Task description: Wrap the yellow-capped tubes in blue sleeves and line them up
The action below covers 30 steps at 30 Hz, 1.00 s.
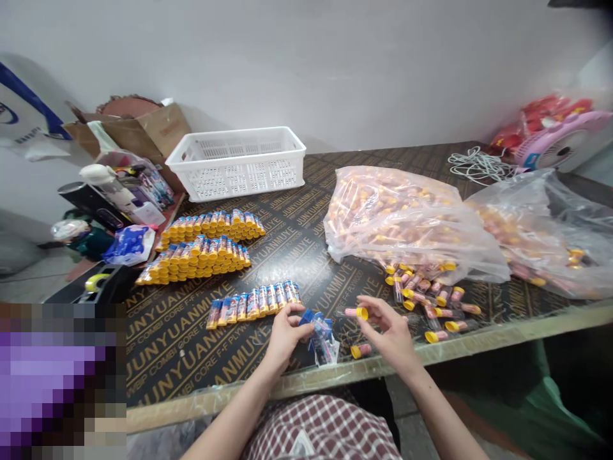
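My left hand (288,332) pinches a blue-and-clear printed wrapper (306,317) just above a small pile of similar wrappers (324,342) by the table's front edge. To the right, my right hand (387,329) holds a small clear tube with a yellow cap (355,312) between thumb and fingers. Below it lies another yellow-capped tube (361,351). Behind my left hand is a row of blue-and-yellow wrapped tubes (253,303). Loose unwrapped tubes with pink contents (433,300) lie in a heap to the right of my right hand.
Stacked wrapped tubes (201,255) stand at the left, before a white basket (239,167). Large plastic bags of tubes (397,211) cover the right side. A pink fan (562,144) and a coiled cable (479,166) are at the far right.
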Available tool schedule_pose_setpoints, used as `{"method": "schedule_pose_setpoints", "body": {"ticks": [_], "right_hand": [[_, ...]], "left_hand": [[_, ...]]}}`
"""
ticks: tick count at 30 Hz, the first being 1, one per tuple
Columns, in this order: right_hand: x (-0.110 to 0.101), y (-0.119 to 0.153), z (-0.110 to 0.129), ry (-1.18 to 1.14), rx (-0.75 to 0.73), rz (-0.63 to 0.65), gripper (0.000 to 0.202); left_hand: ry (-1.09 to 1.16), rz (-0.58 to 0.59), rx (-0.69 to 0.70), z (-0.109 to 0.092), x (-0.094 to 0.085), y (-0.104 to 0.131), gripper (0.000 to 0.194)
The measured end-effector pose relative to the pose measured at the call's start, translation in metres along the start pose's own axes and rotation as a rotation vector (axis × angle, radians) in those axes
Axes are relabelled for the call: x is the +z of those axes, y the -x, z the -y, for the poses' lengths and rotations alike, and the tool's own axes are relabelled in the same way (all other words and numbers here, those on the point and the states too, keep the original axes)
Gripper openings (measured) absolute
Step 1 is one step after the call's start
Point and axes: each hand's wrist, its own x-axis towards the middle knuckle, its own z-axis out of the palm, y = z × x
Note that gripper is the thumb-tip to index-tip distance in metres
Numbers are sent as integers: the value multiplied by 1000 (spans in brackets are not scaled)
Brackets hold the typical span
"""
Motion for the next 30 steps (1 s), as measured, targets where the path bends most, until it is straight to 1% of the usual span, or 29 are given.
{"method": "schedule_pose_setpoints", "body": {"ticks": [2,5,10,14,18,20,22,25,27,30], "right_hand": [[7,7,8,-63,-43,-23,21],[17,19,17,-88,-68,-78,19],[27,32,21,-29,-102,-151,21],[32,35,21,22,-132,-155,23],[36,36,21,39,-182,-138,25],[38,36,21,4,-171,-100,25],[41,37,21,-58,-134,-27,25],[45,39,20,-120,-85,81,27],[47,39,19,-118,-80,114,27],[49,40,16,-107,-83,133,31]], "left_hand": [[75,-20,-24,-4,0,-1,39],[161,-66,-28,-8,-1,-3,30],[240,-192,-44,-10,-4,-7,34],[257,-262,-55,-9,-5,-8,38],[243,-271,-49,-8,-6,-7,39],[213,-255,-32,-8,-5,-7,39],[176,-222,6,-7,-4,-5,41],[169,-141,47,-7,0,-2,39],[198,-65,35,-8,3,0,36],[236,33,-5,-12,6,4,37]]}}
